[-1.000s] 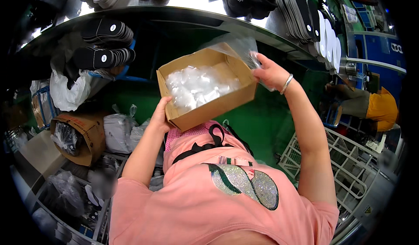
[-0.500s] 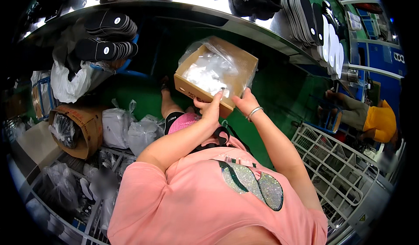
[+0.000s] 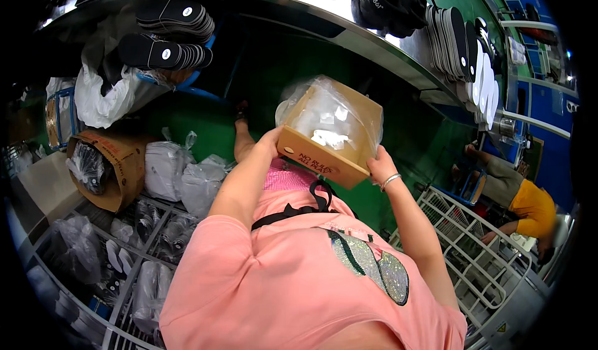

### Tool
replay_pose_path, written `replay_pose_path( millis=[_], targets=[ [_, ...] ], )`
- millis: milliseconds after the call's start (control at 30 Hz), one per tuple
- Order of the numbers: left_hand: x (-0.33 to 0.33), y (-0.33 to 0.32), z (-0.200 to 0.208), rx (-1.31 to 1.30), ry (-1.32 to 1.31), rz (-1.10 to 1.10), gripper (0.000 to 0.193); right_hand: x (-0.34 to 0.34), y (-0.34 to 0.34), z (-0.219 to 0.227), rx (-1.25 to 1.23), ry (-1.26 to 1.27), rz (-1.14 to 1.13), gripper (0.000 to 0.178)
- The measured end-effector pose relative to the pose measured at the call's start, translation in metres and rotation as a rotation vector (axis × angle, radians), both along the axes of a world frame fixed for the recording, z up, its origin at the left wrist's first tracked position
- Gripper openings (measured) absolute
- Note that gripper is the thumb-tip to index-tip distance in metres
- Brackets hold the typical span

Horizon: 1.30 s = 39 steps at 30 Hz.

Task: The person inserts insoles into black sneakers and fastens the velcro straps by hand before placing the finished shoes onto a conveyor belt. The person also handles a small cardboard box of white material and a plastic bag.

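Between my hands is a brown cardboard box (image 3: 311, 158), open at the top and tilted toward me, with printing on its near wall. Clear plastic film (image 3: 330, 114) lies inside it and spills over the far left and right edges. My left hand (image 3: 271, 141) grips the box at its near left corner. At the near right corner my right hand (image 3: 380, 165), with a bracelet at the wrist, has its fingers closed on the wall. Beneath the shiny film, the contents of the box cannot be made out.
A metal workbench (image 3: 299, 15) runs across the far side, bearing stacked insoles (image 3: 447, 42) and black shoes (image 3: 389, 4). More insoles (image 3: 177, 17) sit at left. A carton (image 3: 115, 169) and bagged goods stand left, near wire racks. A white cart (image 3: 467, 244) and a person in yellow (image 3: 534, 210) are right.
My left hand has shifted from the middle of the near wall to the left corner. The box has moved right and nearer, and its printed near wall now shows more.
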<state>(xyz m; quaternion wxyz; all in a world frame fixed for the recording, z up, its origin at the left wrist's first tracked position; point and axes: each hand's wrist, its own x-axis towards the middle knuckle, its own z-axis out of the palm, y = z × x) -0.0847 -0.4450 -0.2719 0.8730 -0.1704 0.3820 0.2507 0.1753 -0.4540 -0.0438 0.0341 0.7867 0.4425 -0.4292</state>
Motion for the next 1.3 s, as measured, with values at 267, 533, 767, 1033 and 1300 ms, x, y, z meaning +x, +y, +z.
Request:
replay_pose_path(
  millis=[267, 533, 767, 1033, 1300],
  targets=[
    [0.030, -0.022, -0.032, -0.048, 0.510, 0.000, 0.050, 0.006, -0.012, 0.032, -0.085, 0.260, -0.239, 0.037],
    [0.023, -0.007, 0.009, 0.231, 0.877, -0.246, 0.020, 0.007, -0.025, 0.048, -0.063, 0.198, -0.153, 0.037],
    [-0.059, 0.062, 0.077, 0.233, 0.614, 0.133, 0.012, 0.028, -0.002, 0.021, -0.236, -0.063, 0.193, 0.028],
    [-0.028, 0.044, 0.141, 0.509, 0.569, -0.160, 0.011, 0.006, 0.034, -0.019, -0.709, -0.001, 0.226, 0.011],
    [-0.048, 0.054, 0.138, 0.689, 0.606, -0.041, 0.015, -0.006, 0.052, -0.001, -0.591, 0.112, -0.026, 0.006]
  ],
)
